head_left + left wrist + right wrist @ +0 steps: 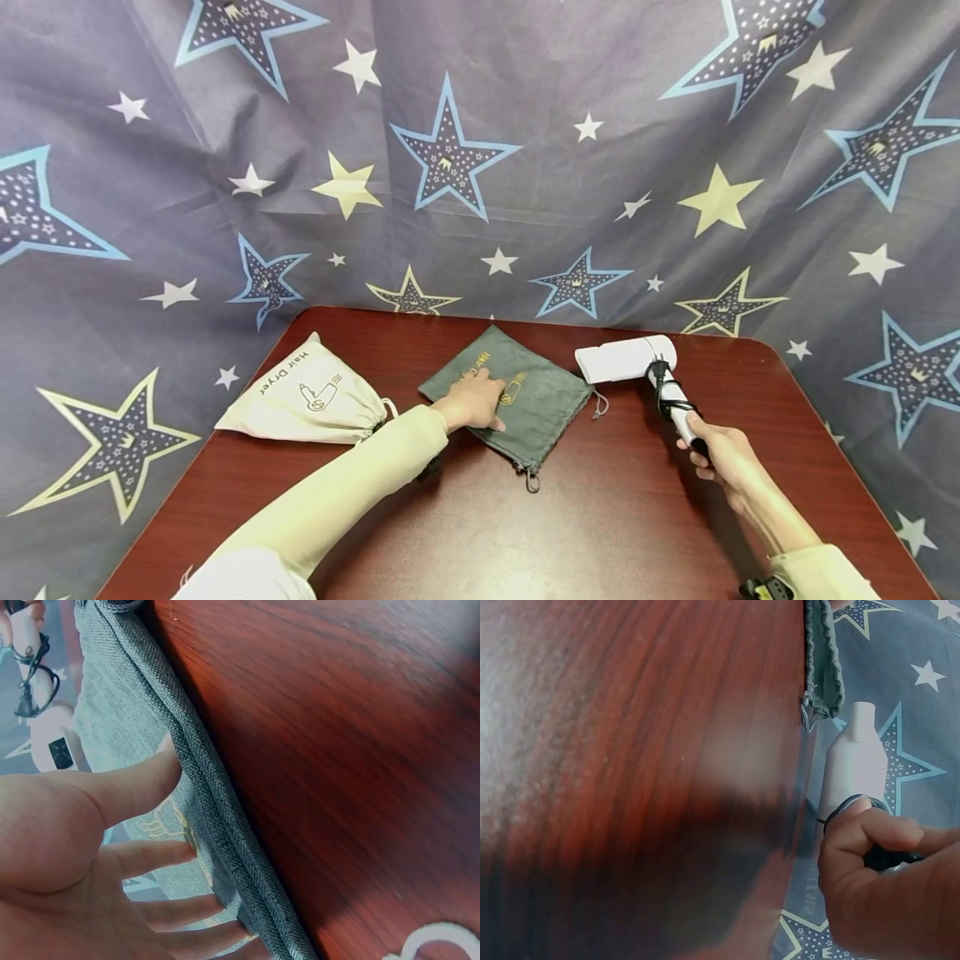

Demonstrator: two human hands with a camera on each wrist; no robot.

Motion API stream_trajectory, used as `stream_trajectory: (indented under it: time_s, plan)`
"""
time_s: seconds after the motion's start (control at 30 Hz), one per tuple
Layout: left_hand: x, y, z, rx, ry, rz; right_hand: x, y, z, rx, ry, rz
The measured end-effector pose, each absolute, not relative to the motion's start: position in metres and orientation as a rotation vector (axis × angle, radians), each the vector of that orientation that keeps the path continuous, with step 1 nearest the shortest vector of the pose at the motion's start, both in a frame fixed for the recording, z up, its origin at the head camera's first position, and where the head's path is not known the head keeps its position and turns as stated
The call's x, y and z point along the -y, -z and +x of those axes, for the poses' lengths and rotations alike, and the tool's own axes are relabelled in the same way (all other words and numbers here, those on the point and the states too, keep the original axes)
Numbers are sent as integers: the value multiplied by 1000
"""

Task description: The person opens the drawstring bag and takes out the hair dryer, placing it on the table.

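Grey bag (538, 400), lettering (482, 361) part-hidden, probably "Hair Dryer", left grip (474, 400) spread atop, right grip (717, 451) clasping dryer (626, 359)

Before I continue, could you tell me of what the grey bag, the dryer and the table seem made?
Grey bag: matte woven fabric; its weave shows in the left wrist view.
Dryer: probably plastic, judging by its smooth, even white shell.
Table: glossy wood or wood-look laminate; reddish grain and reflected light show.

Pale yellow sleeves (360, 483), white cloth (243, 577) farther up the left one, black-and-yellow right wristband (768, 590)
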State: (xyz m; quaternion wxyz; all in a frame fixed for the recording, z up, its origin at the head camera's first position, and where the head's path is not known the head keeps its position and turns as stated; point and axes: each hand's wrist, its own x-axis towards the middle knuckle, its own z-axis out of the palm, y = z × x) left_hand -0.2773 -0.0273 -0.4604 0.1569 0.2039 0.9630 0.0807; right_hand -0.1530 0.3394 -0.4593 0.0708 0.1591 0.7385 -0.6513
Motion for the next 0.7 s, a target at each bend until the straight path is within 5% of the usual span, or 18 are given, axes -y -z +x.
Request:
stream_trajectory:
  time_s: [0.7]
  plan:
    - [-7, 465, -275, -2785, -182, 605, -357, 460, -153, -2172, 2037, 585]
